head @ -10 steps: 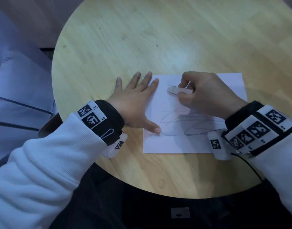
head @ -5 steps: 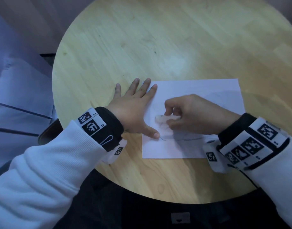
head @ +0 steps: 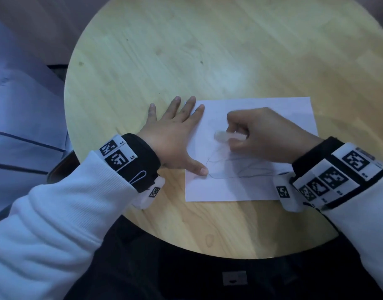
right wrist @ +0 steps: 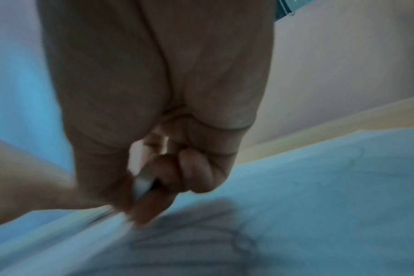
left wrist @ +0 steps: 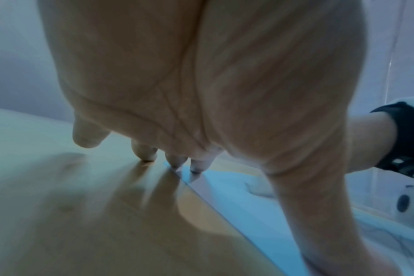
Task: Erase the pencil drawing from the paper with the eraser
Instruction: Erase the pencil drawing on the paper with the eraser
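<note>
Nearest you, low in the head view, the round wooden bench (head: 207,61) edge curves past your white sleeves (head: 56,213). Just above it the sheet of paper (head: 294,109) lies flat at centre right, pencil drawing (head: 229,169) looping across its lower half. Your left hand (head: 173,137) lies flat, fingers straight and spread — thumb and forefinger on the paper's left edge. Your right hand (head: 268,137) is curled around the white eraser (head: 222,135), pinching it against the paper just above the pencil lines.
</note>
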The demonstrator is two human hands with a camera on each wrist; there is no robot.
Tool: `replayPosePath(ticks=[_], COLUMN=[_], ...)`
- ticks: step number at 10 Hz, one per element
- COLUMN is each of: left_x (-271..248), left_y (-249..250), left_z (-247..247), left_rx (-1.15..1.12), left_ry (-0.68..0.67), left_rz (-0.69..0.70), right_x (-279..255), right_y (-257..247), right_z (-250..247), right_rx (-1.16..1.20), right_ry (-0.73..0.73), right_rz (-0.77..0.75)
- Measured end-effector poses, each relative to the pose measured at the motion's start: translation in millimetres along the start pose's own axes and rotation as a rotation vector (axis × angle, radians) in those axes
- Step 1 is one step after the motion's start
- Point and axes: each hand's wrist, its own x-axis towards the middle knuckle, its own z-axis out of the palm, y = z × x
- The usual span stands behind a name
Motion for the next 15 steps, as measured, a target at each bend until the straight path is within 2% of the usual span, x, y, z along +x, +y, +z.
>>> replayPosePath(ticks=[1,2,3,5,6,7,8,9,10,11,12,13,14,15], left_x=[0.0,-0.3,-0.8,-1.3,-1.3,-1.5,-1.8,-1.1,-0.7,-0.4,0.6,0.5,0.4,0.7], left_y=[0.1,0.3,0.6,1.3,0.6,1.2,1.0,0.9,1.3,0.9,0.3,0.3,0.2,0.0], left_z=[0.1,0.0,0.2,-1.1,-0.9,-1.6,-0.8,-0.8,-0.8,0.2,0.2,0.3,0.9,0.7], left_rx=[0.003,-0.002,0.01,0.007,0.008,0.002,0.002,0.006,0.008,0.011,0.014,0.006,0.009,0.002], left_ry=[0.003,0.003,0.008,0.0,0.004,0.001,0.001,0.004,0.004,0.006,0.005,0.002,0.008,0.011], left_rz=[-0.001,-0.001,-0.002,-0.007,-0.006,-0.002,-0.001,0.004,0.004,0.002,0.003,0.002,0.002,0.007], right_x=[-3.6,-0.6,-3.7,-1.6,-4.8,-3.7,-5.2,-4.9,-1.3,-3.1,0.5,-0.9,-4.6,1.1], right_y=[-4.1,1.4,-2.4,3.0,-0.5,4.3,1.5,2.0,3.2,-8.7,-5.8,-9.6,-17.0,-8.4], right_z=[1.6,-1.9,-0.9,-4.5,-6.4,-11.0,-10.0,-9.8,-6.7,-0.2,-1.7,-2.2,-0.1,-2.2], right_rx=[0.011,0.013,0.016,0.022,0.001,0.004,0.006,0.011,0.032,0.031,-0.038,-0.017,-0.031,-0.041], right_ry=[-0.149,0.017,-0.111,-0.006,-0.154,-0.029,-0.132,-0.1,-0.006,-0.245,-0.082,-0.087,-0.243,-0.018], right_rz=[-0.011,0.037,0.014,0.053,0.049,0.077,0.068,0.072,0.052,-0.033,-0.051,-0.05,-0.056,-0.03])
